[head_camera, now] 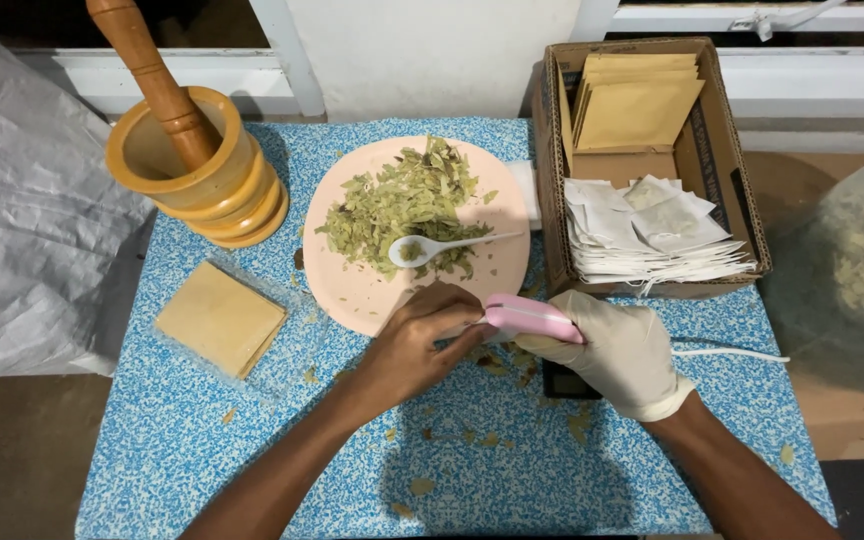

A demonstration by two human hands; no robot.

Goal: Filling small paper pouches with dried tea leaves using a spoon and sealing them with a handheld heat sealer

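Nearest, the bare left hand (414, 345) pinches something hidden at the tip of a pink sealer (530, 318); the gloved right hand (620, 352) grips that sealer closed, at six o'clock of the pink plate (352, 285) on the desk (202, 440)

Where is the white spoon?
The spoon lies on the pink plate at the table's middle, its bowl in the dried leaves, just beyond the left hand.

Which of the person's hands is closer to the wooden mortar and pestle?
Left. The bare left hand lies below and right of the wooden mortar; the gloved right hand, holding the pink tool, is farther right.
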